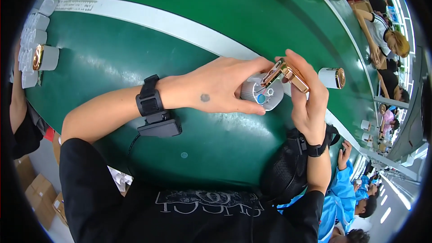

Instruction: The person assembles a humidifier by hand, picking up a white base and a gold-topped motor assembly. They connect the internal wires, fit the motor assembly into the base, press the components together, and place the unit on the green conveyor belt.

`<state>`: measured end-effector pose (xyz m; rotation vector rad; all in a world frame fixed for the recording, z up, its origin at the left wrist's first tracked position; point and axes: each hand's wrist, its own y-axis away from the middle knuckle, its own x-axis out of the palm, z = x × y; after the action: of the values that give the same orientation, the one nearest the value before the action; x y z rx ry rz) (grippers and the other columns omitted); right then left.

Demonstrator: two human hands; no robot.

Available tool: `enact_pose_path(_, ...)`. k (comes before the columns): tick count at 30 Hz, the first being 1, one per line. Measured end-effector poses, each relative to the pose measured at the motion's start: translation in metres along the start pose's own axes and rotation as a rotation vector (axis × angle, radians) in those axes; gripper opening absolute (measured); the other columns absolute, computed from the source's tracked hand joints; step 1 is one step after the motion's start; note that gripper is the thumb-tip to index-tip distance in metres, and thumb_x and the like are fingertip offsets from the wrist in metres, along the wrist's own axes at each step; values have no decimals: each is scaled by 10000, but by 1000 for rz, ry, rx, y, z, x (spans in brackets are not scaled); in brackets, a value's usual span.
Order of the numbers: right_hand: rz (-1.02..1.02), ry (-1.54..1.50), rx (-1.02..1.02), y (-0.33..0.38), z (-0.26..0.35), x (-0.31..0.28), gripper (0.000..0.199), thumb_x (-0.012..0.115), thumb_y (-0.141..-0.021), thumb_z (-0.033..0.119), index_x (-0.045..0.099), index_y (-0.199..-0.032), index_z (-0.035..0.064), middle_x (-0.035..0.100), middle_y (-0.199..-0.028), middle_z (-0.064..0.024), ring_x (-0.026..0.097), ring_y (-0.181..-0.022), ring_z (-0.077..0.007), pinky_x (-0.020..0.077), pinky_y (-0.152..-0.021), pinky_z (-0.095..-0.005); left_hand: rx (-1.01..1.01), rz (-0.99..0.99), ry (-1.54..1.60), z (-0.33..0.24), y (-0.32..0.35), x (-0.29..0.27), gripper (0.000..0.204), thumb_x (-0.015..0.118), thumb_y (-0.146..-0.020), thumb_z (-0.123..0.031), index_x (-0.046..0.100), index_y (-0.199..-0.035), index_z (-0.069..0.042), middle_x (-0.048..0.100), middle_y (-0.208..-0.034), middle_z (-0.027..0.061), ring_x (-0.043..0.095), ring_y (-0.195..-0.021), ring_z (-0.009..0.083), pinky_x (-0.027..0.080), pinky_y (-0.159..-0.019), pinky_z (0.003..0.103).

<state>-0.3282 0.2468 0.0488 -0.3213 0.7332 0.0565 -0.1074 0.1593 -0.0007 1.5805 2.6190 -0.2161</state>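
Green surface (112,36) stretches wide!

Up close, the left hand (222,84) clasps a white container (249,91) over it; the right hand (310,108) pinches a tilted gold-trimmed lid (299,82) at its open end. Beyond, a white strip (180,28) crosses; farther right, people (379,29) sit!

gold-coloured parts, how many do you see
3 clearly visible: a gold-coloured part in the right hand, one on the white cup right of it, another on the far-left white cup; more may be hidden or too small to tell.
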Motion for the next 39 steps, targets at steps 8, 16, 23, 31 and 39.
enact_pose_path(8, 163, 197, -86, -6, 12, -1, 520, 686, -943, 289, 606, -1386, 29, 521, -1151, -169, 632, -931, -302, 532, -837, -370, -78, 51, 45, -1, 1, -2, 677, 822, -854, -285, 486, -1377, -17, 664, -1068, 138, 702, -690, 191, 544, -617, 326)
enact_pose_path(16, 103, 380, -170, 1, 5, 0, 688, 690, -920, 499, 593, -1378, -6, 523, -1117, -163, 618, -937, -284, 525, -826, -382, 9, 26, 72, 4, 1, -6, 645, 825, -852, -270, 514, -1363, -29, 663, -1017, 121, 692, -681, 177, 534, -597, 298)
enact_pose_path(23, 35, 357, -173, 3, 1, 2, 783, 684, -848, 609, 600, -1289, -32, 554, -1112, -185, 573, -996, -316, 488, -850, -406, 76, 29, 57, 11, 2, -8, 559, 801, -875, -240, 549, -1332, -38, 673, -985, 112, 666, -663, 156, 525, -591, 284)
enact_pose_path(31, 82, 446, -118, 12, 4, 7, 855, 537, -906, 689, 529, -1331, -52, 531, -1195, -184, 531, -1076, -292, 430, -933, -398, 46, 48, 81, 13, 2, -5, 487, 751, -856, -345, 623, -1184, -10, 684, -893, 195, 669, -825, 348, 505, -746, 425)
enact_pose_path(39, 154, 419, -221, 10, -1, 8, 766, 689, -856, 592, 570, -1280, -34, 568, -1140, -210, 568, -1011, -328, 492, -852, -419, 46, 87, 42, 16, 2, -4, 480, 757, -853, -329, 626, -1158, 18, 663, -781, 174, 664, -727, 320, 502, -664, 404)
